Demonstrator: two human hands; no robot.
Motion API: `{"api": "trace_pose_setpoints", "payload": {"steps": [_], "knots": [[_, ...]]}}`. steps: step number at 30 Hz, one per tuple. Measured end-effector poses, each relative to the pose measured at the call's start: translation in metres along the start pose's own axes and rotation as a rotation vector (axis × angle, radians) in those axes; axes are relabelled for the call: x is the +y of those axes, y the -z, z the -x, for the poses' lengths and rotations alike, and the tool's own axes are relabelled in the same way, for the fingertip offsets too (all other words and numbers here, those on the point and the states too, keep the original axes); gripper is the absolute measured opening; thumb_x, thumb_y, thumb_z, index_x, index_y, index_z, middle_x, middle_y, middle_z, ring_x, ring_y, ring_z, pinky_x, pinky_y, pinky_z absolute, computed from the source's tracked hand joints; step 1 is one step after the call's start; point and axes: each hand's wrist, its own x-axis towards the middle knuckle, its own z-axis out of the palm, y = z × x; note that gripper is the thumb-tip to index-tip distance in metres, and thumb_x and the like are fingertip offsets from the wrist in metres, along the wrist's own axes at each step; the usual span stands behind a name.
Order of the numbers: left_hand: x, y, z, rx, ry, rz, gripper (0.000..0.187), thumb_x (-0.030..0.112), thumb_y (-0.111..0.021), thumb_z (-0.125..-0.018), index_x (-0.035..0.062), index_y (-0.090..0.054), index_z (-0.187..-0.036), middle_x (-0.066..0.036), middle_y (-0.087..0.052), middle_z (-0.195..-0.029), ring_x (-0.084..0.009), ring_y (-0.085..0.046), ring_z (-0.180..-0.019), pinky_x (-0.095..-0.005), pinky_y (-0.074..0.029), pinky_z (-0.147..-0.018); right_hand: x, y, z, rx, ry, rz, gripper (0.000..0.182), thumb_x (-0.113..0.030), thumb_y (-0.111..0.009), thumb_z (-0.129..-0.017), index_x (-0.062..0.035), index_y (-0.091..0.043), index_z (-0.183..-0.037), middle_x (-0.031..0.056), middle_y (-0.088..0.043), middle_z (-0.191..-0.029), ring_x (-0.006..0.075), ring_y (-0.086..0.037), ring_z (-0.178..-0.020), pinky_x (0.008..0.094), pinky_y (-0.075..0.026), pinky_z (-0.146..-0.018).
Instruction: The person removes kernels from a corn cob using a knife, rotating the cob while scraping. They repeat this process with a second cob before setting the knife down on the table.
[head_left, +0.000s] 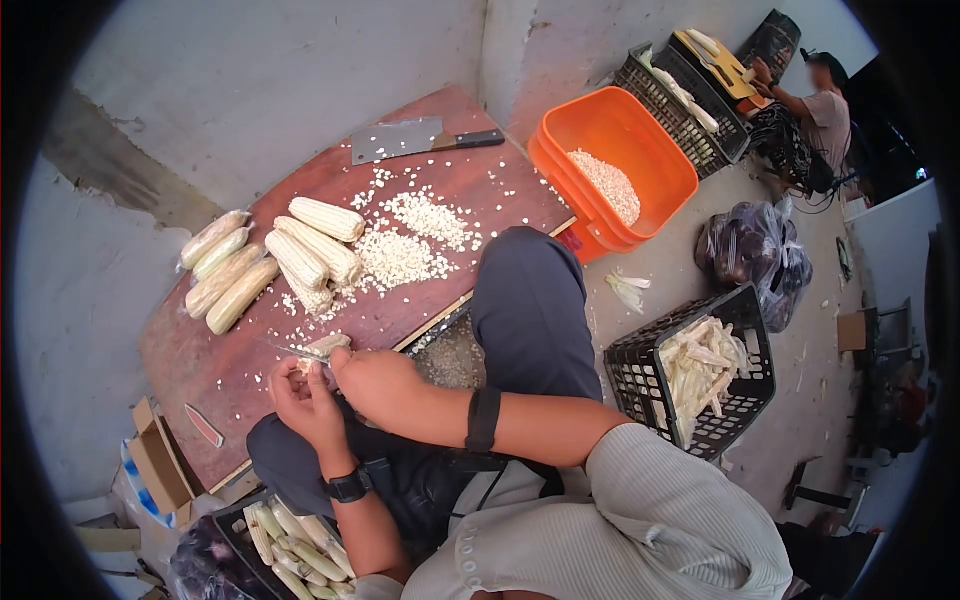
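Note:
My left hand point(308, 405) is closed around the near end of a corn cob point(326, 345), held over the table's front edge. My right hand point(378, 388) is closed beside it on a knife, whose thin blade point(285, 348) points left across the cob; its handle is hidden in my fist. Beyond my hands, several husked corn cobs point(318, 245) lie stacked on the reddish table point(230, 385). Loose white kernels point(400, 255) are heaped next to them. At the left lie several plastic-wrapped corn packs point(232, 285).
A cleaver point(400, 140) lies at the table's back. An orange bucket point(560, 150) holding kernels stands right of it. Black crates hold husks point(700, 370) and corn point(300, 550). A cardboard box point(160, 465) is at lower left. Another person point(825, 120) works at far right.

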Motion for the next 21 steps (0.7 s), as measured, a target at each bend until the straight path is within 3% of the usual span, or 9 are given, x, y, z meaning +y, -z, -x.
{"api": "trace_pose_setpoints", "payload": {"steps": [3,6,11,13,15,17,19,21], "knots": [[-0.003,0.003,-0.005,-0.001,0.053,0.014,0.022,0.008,-0.066,-0.087,0.0006,-0.057,-0.105,-0.003,-0.056,-0.086,-0.0060,-0.051,-0.066,-0.0176,-0.041,-0.056,-0.005,-0.007,-0.014,-0.010,-0.026,0.009,0.022,-0.010,-0.062,-0.076,0.0004,-0.047,-0.088,0.0148,-0.064,-0.071,0.0311,-0.067,-0.065,0.0390,-0.052,-0.050],[0.003,-0.002,-0.006,0.049,-0.102,-0.146,0.021,0.007,-0.066,-0.087,0.0008,-0.057,-0.105,-0.003,-0.056,-0.088,-0.0058,-0.049,-0.064,-0.0171,-0.040,-0.056,-0.003,-0.017,-0.024,-0.024,-0.050,0.001,0.022,-0.011,-0.062,-0.077,0.0009,-0.048,-0.089,0.0158,-0.065,-0.073,0.0310,-0.067,-0.065,0.0399,-0.052,-0.050],[0.001,-0.001,-0.007,-0.018,0.048,0.029,0.022,0.008,-0.067,-0.084,-0.0014,-0.057,-0.101,-0.005,-0.052,-0.093,-0.0080,-0.053,-0.069,-0.0212,-0.045,-0.057,-0.003,0.003,-0.026,-0.129,-0.082,-0.172,0.021,-0.013,-0.058,-0.082,0.0031,-0.050,-0.091,0.0205,-0.065,-0.076,0.0354,-0.066,-0.068,0.0442,-0.052,-0.055],[0.000,-0.002,-0.003,-0.027,0.093,0.079,0.021,0.006,-0.066,-0.085,-0.0011,-0.056,-0.101,-0.006,-0.052,-0.095,-0.0084,-0.054,-0.069,-0.0215,-0.045,-0.057,0.008,-0.005,-0.022,-0.061,-0.081,-0.178,0.021,-0.014,-0.057,-0.084,0.0036,-0.051,-0.093,0.0218,-0.064,-0.077,0.0385,-0.065,-0.071,0.0464,-0.051,-0.061],[0.000,-0.008,-0.002,0.004,0.012,0.013,0.018,0.004,-0.064,-0.086,0.0008,-0.056,-0.102,-0.003,-0.058,-0.085,-0.0072,-0.056,-0.068,-0.0198,-0.046,-0.058,0.022,-0.020,-0.021,-0.022,-0.079,-0.264,0.021,-0.016,-0.055,-0.086,0.0033,-0.052,-0.095,0.0227,-0.064,-0.079,0.0412,-0.063,-0.076,0.0484,-0.049,-0.066],[0.001,-0.010,-0.004,-0.027,0.036,0.043,0.022,0.007,-0.066,-0.084,-0.0008,-0.056,-0.102,-0.008,-0.052,-0.098,-0.0110,-0.055,-0.071,-0.0234,-0.046,-0.059,0.021,-0.007,-0.017,-0.014,-0.077,-0.389,0.021,-0.018,-0.052,-0.089,0.0013,-0.054,-0.097,0.0232,-0.063,-0.085,0.0432,-0.060,-0.083,0.0495,-0.047,-0.072],[0.008,-0.013,-0.005,0.000,-0.044,-0.008,0.022,0.008,-0.067,-0.084,-0.0004,-0.056,-0.101,-0.008,-0.051,-0.096,-0.0127,-0.054,-0.072,-0.0248,-0.046,-0.060,0.034,-0.021,-0.023,0.011,0.012,-0.482,0.022,-0.020,-0.052,-0.091,0.0020,-0.054,-0.088,0.0210,-0.061,-0.083,0.0396,-0.060,-0.077,0.0447,-0.046,-0.067],[0.001,-0.012,-0.003,-0.002,-0.076,-0.064,0.022,0.009,-0.068,-0.083,0.0001,-0.055,-0.100,-0.009,-0.051,-0.095,-0.0138,-0.052,-0.072,-0.0253,-0.046,-0.061,0.040,-0.032,-0.023,0.007,-0.066,-0.642,0.025,-0.022,-0.056,-0.092,0.0013,-0.051,-0.084,0.0178,-0.060,-0.076,0.0321,-0.060,-0.069,0.0372,-0.045,-0.062]]}}
